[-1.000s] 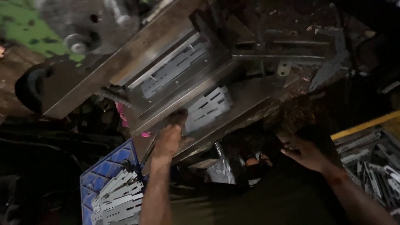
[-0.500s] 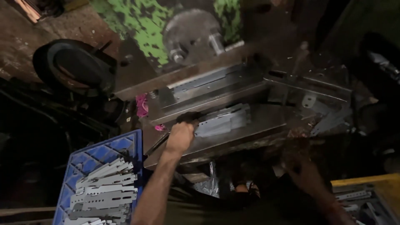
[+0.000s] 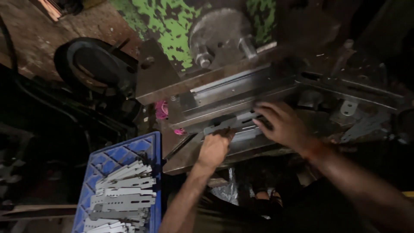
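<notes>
Head view looks down on a dim press station. Left hand [image 3: 214, 149] rests at the near end of a slotted metal strip [image 3: 235, 124] lying on the steel surface [image 3: 189, 151] of the machine. Its fingers [image 3: 224, 133] are curled shut on that end of the strip. Right hand [image 3: 282, 123] lies palm down over the far end of the same strip, fingers spread flat and pressing on it rather than clasping it; whether any fingertip hooks under the edge cannot be told. Both hands touch the strip, which sits level, running left to right just in front of a long steel guide rail [image 3: 233, 88].

Behind the rail stands the machine body, painted in green patches [image 3: 168, 23], with a round grey disc [image 3: 217, 30] bolted to it. A black wheel [image 3: 95, 64] sits to the left of the machine. Two small pink scraps [image 3: 161, 110] lie at the left edge of the surface.

Below and to the left, a blue plastic crate [image 3: 125, 153] holds a stack of flat slotted metal plates [image 3: 123, 194], well apart from both hands. To the right of the right hand, bent metal brackets [image 3: 349, 108] lie on the machine bed. Lighting is poor; finer details of the tooling are not readable.
</notes>
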